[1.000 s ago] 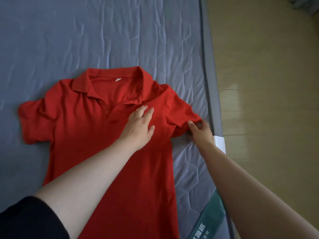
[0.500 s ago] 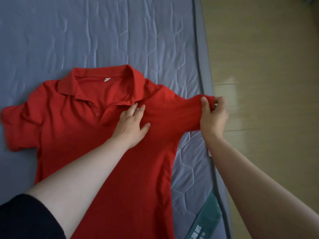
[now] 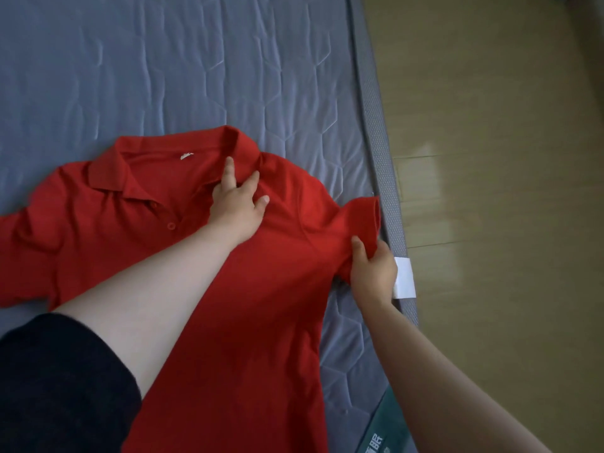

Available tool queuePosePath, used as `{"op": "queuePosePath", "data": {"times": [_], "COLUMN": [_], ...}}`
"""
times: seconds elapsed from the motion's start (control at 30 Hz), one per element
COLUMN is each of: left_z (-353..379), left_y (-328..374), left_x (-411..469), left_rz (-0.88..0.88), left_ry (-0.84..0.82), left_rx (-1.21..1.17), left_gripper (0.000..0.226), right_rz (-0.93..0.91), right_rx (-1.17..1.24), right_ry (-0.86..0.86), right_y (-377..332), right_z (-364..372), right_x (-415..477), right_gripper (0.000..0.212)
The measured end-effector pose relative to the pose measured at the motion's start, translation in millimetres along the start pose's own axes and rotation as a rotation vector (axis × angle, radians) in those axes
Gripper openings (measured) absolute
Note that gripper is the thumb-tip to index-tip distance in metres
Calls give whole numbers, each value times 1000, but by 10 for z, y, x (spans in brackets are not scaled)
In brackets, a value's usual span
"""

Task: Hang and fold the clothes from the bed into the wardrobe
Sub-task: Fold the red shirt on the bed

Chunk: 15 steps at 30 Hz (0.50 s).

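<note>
A red polo shirt (image 3: 108,230) lies face up on the grey-blue quilted mattress (image 3: 163,70), collar toward the far side. My left hand (image 3: 236,201) presses flat on the shirt just right of the collar, fingers spread. My right hand (image 3: 372,269) pinches the lower hem of the shirt's right sleeve (image 3: 359,220), which is stretched out toward the mattress edge. The shirt's other sleeve runs off the left of the view, and its lower part is hidden under my arm.
The mattress edge (image 3: 376,125) runs down the right side, with a white tag (image 3: 405,277) and a green label (image 3: 385,429) on it. Beyond it is tan wood-look floor (image 3: 490,158). Bare mattress extends beyond the collar.
My right hand has brought the sleeve down from its lifted, outstretched position and now holds it lower, near the mattress edge. My left hand has slid up next to the collar.
</note>
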<state>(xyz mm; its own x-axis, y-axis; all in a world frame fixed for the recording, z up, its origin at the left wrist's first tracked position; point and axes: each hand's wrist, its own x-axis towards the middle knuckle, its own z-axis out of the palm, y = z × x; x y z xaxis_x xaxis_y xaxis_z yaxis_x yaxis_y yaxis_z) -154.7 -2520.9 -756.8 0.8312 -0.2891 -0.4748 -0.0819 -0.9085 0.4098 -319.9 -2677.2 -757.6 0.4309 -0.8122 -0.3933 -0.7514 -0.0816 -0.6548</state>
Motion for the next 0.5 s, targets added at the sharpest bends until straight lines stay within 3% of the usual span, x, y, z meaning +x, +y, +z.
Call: {"op": "queuePosePath", "data": {"times": [0.13,0.2,0.27,0.37,0.5], "left_z": [-30,-87,-157,-189,-64], "left_y": [-38,-34,-23,4,48], "left_x": [-26,12,92,185,-19], "left_rz": [-24,24,11,-62,210], "left_ry": [-11,123,218,169,237], "left_rx": [60,-20,-171,-200,-257], "left_gripper": [68,71,76,70,47], "right_rz": [103,108,152,145,39], "right_rx": [-297,-212,23,210,182], "right_ry": [-99,-125,-141,-100,84], "right_y": [105,84,47,41,97], "right_z": [5,19,21,-38,-48], "right_x": [7,31,61,78,44], "right_gripper": [34,29,21,25,25]}}
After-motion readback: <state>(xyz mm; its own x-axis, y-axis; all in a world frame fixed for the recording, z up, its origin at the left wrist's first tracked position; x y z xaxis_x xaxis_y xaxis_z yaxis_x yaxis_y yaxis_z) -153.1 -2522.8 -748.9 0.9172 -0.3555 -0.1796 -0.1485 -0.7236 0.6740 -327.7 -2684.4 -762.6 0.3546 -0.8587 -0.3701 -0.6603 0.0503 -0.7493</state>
